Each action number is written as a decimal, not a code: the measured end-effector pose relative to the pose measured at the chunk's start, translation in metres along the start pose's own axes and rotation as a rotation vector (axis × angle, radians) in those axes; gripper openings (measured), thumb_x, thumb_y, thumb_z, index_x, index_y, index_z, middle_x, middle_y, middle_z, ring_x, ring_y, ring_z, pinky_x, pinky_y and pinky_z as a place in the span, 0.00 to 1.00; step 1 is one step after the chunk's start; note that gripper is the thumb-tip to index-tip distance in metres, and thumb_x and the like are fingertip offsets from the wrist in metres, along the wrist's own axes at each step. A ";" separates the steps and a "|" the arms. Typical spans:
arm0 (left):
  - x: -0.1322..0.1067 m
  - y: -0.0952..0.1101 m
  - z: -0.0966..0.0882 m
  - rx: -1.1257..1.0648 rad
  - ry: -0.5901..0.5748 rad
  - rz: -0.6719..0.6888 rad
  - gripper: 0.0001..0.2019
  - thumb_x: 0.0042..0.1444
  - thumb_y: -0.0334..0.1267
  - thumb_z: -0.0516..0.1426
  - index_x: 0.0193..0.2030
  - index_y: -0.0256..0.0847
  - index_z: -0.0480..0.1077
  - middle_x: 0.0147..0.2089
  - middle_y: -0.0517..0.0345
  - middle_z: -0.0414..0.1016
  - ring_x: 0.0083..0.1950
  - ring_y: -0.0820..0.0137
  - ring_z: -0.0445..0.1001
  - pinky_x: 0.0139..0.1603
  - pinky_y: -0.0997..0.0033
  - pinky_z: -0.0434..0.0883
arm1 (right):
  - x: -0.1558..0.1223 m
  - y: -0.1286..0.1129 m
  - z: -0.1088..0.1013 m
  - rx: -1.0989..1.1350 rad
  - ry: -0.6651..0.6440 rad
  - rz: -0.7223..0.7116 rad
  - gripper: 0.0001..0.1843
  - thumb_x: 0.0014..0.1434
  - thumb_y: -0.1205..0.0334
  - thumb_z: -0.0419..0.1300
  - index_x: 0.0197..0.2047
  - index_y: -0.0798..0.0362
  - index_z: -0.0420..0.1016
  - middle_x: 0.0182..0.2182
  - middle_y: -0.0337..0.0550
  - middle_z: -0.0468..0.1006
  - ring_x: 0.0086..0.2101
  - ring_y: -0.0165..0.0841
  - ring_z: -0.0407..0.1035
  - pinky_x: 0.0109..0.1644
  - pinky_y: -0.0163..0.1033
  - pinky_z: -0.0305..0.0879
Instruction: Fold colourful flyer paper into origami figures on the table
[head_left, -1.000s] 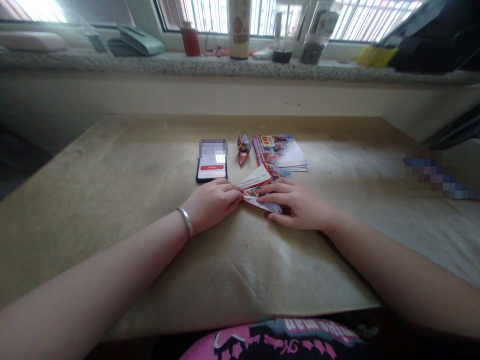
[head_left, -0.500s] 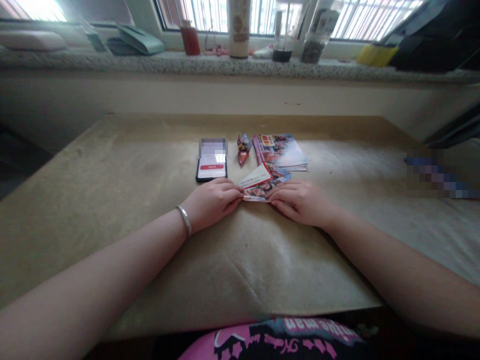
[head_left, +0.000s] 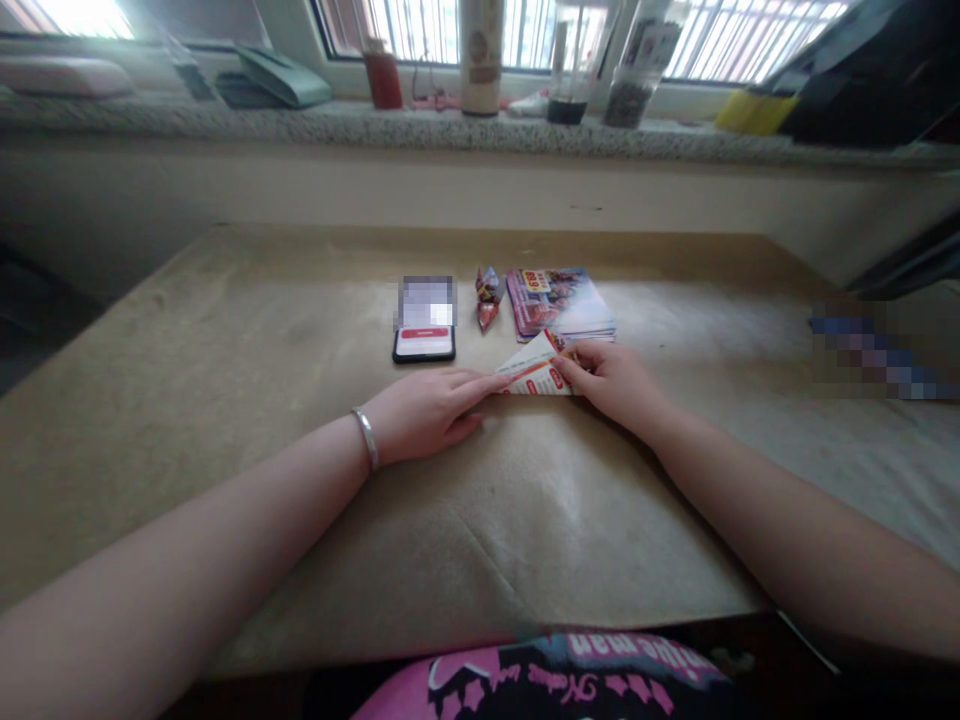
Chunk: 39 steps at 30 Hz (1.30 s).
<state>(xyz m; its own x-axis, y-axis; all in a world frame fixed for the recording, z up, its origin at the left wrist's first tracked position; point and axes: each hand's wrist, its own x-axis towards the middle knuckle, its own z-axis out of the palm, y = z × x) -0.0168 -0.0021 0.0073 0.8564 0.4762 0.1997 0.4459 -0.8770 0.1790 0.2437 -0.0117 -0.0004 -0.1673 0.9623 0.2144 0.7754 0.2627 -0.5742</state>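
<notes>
A printed paper leaflet (head_left: 534, 372), folded into a pointed, flat shape, lies on the table between my hands. Its visible side is white with red print. My left hand (head_left: 427, 410), with a silver bangle at the wrist, rests on the table. Its fingers are stretched out, and the fingertips press on the leaflet's left corner. My right hand (head_left: 611, 385) is closed on the leaflet's right end, thumb and fingers pinching the folded layer. Just beyond is a stack of colourful leaflets (head_left: 562, 300). Beside the stack stands a small folded paper figure (head_left: 488, 298).
A phone (head_left: 424, 335) with a lit screen lies past my left hand on the beige-covered table (head_left: 300, 300). At the back, bottles and jars stand on a speckled windowsill (head_left: 420, 128). A blurred bluish item (head_left: 877, 350) sits at the far right.
The leaflet's near flap has been folded over, so white and red print now covers the colourful picture. My right hand has shifted slightly up and right; my left fingers have straightened.
</notes>
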 end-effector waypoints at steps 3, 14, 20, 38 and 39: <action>-0.001 0.001 0.000 -0.005 0.020 0.036 0.24 0.59 0.33 0.51 0.63 0.38 0.58 0.58 0.46 0.69 0.55 0.65 0.71 0.55 0.65 0.70 | 0.002 0.001 0.001 0.007 -0.033 0.023 0.14 0.58 0.53 0.53 0.28 0.53 0.72 0.22 0.39 0.73 0.24 0.30 0.63 0.26 0.34 0.53; 0.005 0.010 0.007 0.020 0.039 0.072 0.20 0.61 0.34 0.50 0.60 0.35 0.63 0.59 0.45 0.68 0.58 0.64 0.69 0.58 0.62 0.70 | -0.005 0.007 -0.012 -0.182 -0.123 0.101 0.15 0.57 0.52 0.53 0.25 0.51 0.69 0.22 0.39 0.72 0.23 0.30 0.62 0.25 0.35 0.50; 0.007 0.025 0.008 0.071 0.105 -0.021 0.18 0.61 0.34 0.51 0.57 0.33 0.66 0.54 0.45 0.72 0.54 0.62 0.71 0.56 0.60 0.71 | -0.007 0.003 -0.014 -0.310 -0.103 0.064 0.13 0.58 0.53 0.53 0.28 0.51 0.69 0.26 0.43 0.75 0.26 0.34 0.65 0.27 0.37 0.54; 0.008 0.023 0.011 0.103 0.128 0.054 0.18 0.62 0.33 0.49 0.57 0.35 0.66 0.54 0.49 0.72 0.54 0.65 0.71 0.55 0.64 0.71 | -0.003 -0.013 0.007 -0.301 -0.083 -0.249 0.09 0.58 0.58 0.55 0.34 0.53 0.74 0.34 0.46 0.76 0.38 0.37 0.67 0.43 0.40 0.59; 0.009 0.024 0.011 0.110 0.127 0.049 0.17 0.62 0.33 0.49 0.57 0.35 0.66 0.53 0.49 0.73 0.53 0.65 0.71 0.55 0.64 0.71 | -0.002 -0.012 0.008 -0.262 -0.090 -0.223 0.08 0.57 0.59 0.56 0.33 0.53 0.73 0.33 0.45 0.76 0.37 0.37 0.67 0.42 0.39 0.59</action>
<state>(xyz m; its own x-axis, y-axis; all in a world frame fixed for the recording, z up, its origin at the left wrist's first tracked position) 0.0041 -0.0194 0.0024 0.8412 0.4307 0.3269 0.4359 -0.8979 0.0613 0.2302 -0.0159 -0.0004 -0.3939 0.8889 0.2341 0.8419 0.4511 -0.2961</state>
